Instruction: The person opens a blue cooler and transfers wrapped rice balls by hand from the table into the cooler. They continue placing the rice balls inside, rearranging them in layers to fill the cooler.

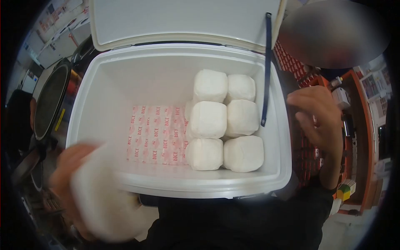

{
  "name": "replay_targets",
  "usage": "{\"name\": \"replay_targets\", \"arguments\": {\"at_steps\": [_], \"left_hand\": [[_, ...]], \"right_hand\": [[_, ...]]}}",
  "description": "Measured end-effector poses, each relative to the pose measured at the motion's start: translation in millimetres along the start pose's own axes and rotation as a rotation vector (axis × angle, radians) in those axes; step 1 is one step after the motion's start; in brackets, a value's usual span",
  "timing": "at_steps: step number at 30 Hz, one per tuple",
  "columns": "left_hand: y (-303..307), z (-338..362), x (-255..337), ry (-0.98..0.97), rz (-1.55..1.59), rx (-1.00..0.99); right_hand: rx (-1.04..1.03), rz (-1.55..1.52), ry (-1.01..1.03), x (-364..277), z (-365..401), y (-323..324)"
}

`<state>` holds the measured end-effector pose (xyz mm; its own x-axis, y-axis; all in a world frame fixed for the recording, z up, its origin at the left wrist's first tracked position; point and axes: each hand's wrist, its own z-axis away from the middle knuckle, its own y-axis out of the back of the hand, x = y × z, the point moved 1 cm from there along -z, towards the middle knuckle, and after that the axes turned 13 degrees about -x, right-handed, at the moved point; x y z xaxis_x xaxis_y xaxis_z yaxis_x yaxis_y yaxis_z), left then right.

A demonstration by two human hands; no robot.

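Note:
My left hand [68, 179], blurred by motion, holds a white wrapped bundle [104, 198] over the near left corner of a white cooler box [179, 189]. My right hand [318, 112] is beyond the cooler's right rim, fingers bent and apart, with nothing seen in it. Several white blocks [209, 119] with rounded corners stand in two columns in the right half of the cooler. Left of them, sheets with red print [154, 135] lie on the cooler's floor.
The cooler's lid [179, 21] stands raised at the far side, with a dark strap [266, 71] hanging at its right. Round dark vessels [52, 100] are at the left. An orange-framed shelf [360, 146] is at the right. A blurred oval [333, 33] covers the upper right.

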<state>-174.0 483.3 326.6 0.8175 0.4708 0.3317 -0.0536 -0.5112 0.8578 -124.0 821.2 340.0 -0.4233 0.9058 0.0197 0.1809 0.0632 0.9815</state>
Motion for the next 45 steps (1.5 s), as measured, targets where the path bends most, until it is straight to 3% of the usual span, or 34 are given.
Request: {"name": "replay_targets", "arguments": {"at_steps": [1,3,5,9,14,15,17,21,23,24,26,27,29,31,32,34,36,38,40,42,43,45], "left_hand": [[-12.2,-8.7,-6.5,0.112,0.347,-0.126],[-31.3,-62.7,-12.3,-0.246,0.188,-0.511],[-70.0,-87.2,-12.9,-0.397,0.181,-0.699],[-119.1,-90.9,-11.2,-0.457,0.226,-0.812],[-146.4,-85.8,-22.6,-0.690,-0.122,-0.909],[-153.1,-83.8,-24.7,-0.689,-0.124,-0.911],[-161.5,-80.3,-27.7,-0.763,-0.199,-0.714],[-163.0,-92.8,-17.3,-0.767,-0.326,-0.685],[-164.8,-93.5,-21.2,-0.621,-0.055,-0.858],[-157.8,-94.3,-24.1,-0.592,-0.064,-0.842],[-130.8,-92.0,-26.6,-0.331,0.513,-0.901],[-106.6,-86.1,-25.7,-0.367,0.299,-0.788],[-41.2,-70.2,-15.3,-0.363,-0.227,-0.884],[11.9,-30.6,-4.9,-0.154,0.027,-0.751],[24.5,2.1,-9.7,-0.049,0.000,-0.726],[40.5,78.8,-12.5,-0.322,-0.081,0.004],[13.7,147.0,-14.4,-0.257,0.006,0.823],[-10.0,225.8,-21.3,0.238,-0.201,1.271],[-35.4,288.0,-32.7,0.806,-0.184,1.586],[-59.1,333.2,-37.4,1.260,-0.091,1.615],[-77.3,355.4,-48.2,1.276,-0.095,1.623],[-114.7,393.4,-72.9,1.334,-0.086,1.528]], "right_hand": [[-0.002,0.019,0.032,-4.6,2.6,-1.3],[-0.008,0.008,-0.017,-9.2,14.8,-4.3],[0.000,-0.005,-0.071,-10.6,28.9,-7.0],[-0.004,-0.012,-0.168,-9.3,59.1,-7.9],[-0.040,-0.054,-0.287,-1.0,86.4,-10.8],[-0.039,-0.055,-0.286,-0.1,87.4,-11.9],[-0.050,-0.101,-0.270,2.3,87.3,-15.5],[-0.051,-0.110,-0.177,2.9,65.7,-20.4],[-0.039,-0.163,-0.056,-1.0,40.0,-21.8],[-0.037,-0.159,-0.022,-4.2,23.5,-23.8],[-0.043,-0.133,0.107,-13.6,-11.7,-30.9],[-0.127,-0.095,0.159,-17.1,-28.7,-34.8],[-0.158,-0.012,0.264,-22.2,-62.1,-47.6],[-0.249,0.120,0.358,-31.5,-95.2,-64.9],[-0.218,0.106,0.462,-32.7,-108.4,-74.5],[-0.331,0.058,0.528,-33.9,-135.3,-101.1],[-0.500,-0.017,0.558,-40.9,-157.3,-117.2],[-0.734,-0.105,0.533,-47.5,-171.2,-129.1],[-0.923,-0.008,0.483,-49.7,-174.3,-144.3],[-1.009,0.009,0.474,-55.2,-177.3,-138.0],[-1.093,0.017,0.424,-55.6,-177.7,-136.2],[-1.060,-0.001,0.445,-60.8,-176.1,-137.6]]}}
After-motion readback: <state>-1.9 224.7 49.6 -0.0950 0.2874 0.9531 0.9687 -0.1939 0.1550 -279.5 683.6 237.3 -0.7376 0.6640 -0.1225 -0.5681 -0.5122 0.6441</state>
